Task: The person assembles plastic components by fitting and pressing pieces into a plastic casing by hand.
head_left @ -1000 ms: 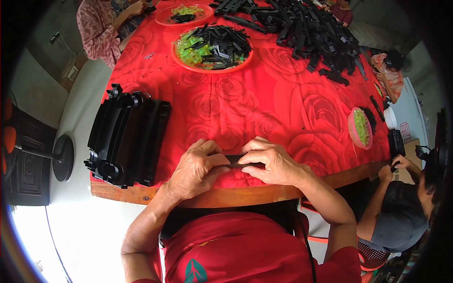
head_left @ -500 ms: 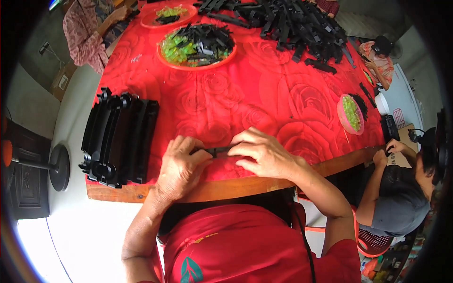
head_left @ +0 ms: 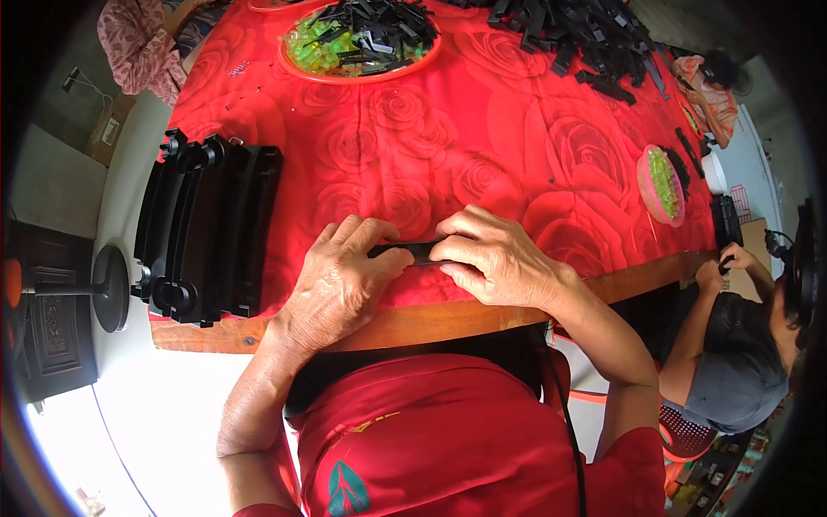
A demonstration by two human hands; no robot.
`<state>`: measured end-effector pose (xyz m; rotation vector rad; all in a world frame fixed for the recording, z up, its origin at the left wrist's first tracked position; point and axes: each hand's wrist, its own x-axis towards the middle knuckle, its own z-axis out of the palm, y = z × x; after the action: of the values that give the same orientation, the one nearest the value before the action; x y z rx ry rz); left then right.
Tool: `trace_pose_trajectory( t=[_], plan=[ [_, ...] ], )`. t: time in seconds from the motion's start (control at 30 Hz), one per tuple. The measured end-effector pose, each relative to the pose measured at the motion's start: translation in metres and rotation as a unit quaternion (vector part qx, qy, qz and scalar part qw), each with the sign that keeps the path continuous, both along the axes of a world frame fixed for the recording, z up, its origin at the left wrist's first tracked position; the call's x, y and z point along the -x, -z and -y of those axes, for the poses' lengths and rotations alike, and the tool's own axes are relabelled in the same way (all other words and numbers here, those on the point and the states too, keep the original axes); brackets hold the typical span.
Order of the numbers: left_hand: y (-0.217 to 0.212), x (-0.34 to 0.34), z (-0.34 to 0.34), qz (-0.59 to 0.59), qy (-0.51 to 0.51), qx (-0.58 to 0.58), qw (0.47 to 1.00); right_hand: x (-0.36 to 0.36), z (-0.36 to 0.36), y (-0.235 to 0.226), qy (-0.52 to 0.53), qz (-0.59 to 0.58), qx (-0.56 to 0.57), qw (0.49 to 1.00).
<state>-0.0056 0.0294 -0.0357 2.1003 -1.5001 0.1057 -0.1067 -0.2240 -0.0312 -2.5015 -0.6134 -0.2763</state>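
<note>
A slim black plastic strip point(head_left: 419, 252) lies crosswise between my two hands, just above the red cloth near the table's front edge. My left hand point(head_left: 343, 274) is closed on its left end, the thumb pressing along it. On the other end, the curled fingers and thumb of my right hand point(head_left: 493, 261) grip it. Only the short middle part of the strip shows; my fingers cover both ends. To the left of my left hand stand several long black plastic housings point(head_left: 207, 228), set side by side.
Past my hands, an orange plate point(head_left: 362, 77) carries yellow-green clear pieces and small black parts. Black strips point(head_left: 594, 43) are heaped at the far right. A pink bowl point(head_left: 648, 194) of yellow-green pieces sits near the right edge. Beside me at right, a person point(head_left: 732, 353) handles something dark.
The view has tilted, so the table's things sit higher in the picture. Both hands still grip the strip, and more of its middle shows between my fingers.
</note>
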Motion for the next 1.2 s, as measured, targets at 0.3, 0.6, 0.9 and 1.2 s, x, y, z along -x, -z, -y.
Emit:
trace_pose_trajectory(
  t=[0.3,0.6,0.9,1.2],
  plan=[
    [-0.005,-0.001,0.008,-0.062,-0.005,0.016,0.998,-0.003,0.004,0.002,0.002,0.017,-0.01,1.0],
    [-0.007,0.0,0.005,-0.117,0.01,0.024,0.993,-0.002,-0.002,-0.009,-0.011,-0.017,0.048,0.999],
    [-0.009,-0.004,0.008,-0.061,0.003,0.023,0.998,-0.005,0.0,-0.002,0.004,0.011,-0.027,1.0],
    [-0.024,-0.016,0.005,-0.172,0.033,-0.013,0.984,-0.011,0.005,-0.019,-0.017,-0.114,-0.094,0.989]
  ],
)
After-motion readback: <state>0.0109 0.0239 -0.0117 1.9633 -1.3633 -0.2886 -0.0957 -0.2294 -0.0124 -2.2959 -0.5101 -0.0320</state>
